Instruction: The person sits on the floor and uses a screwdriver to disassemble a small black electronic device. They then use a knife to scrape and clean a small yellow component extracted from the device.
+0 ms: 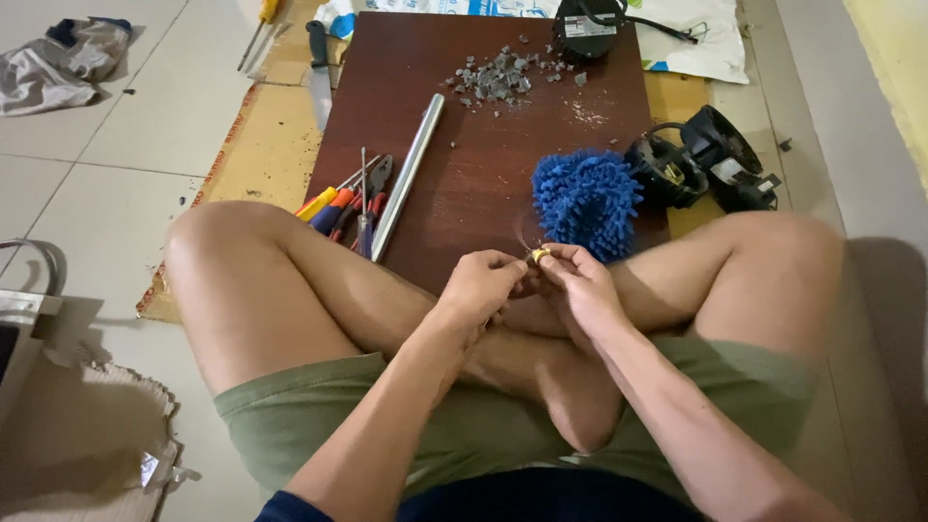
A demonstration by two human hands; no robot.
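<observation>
The person sits cross-legged on the floor, and both hands meet just above the crossed shins: the left hand point(480, 286) and the right hand point(577, 283) each pinch a small yellowish part point(538, 255) between their fingertips, held in the air at the near edge of the dark red board point(503, 155). A thin wire seems to loop up from the part, though it is too fine to be sure. The part is tiny and gripped only at the tips, so in my judgement a slip could send it into the lap or onto the tiled floor, where it would be hard to find. The blue fluffy mop pad point(586, 201) lies just beyond the hands, and a dropped piece could vanish into its pile. The grey debris point(498, 77) scattered farther up the board could hide it too. The screwdrivers and pliers point(350, 205) and the metal tube point(409, 174) lie near the left knee, where a shifting leg could knock them.
</observation>
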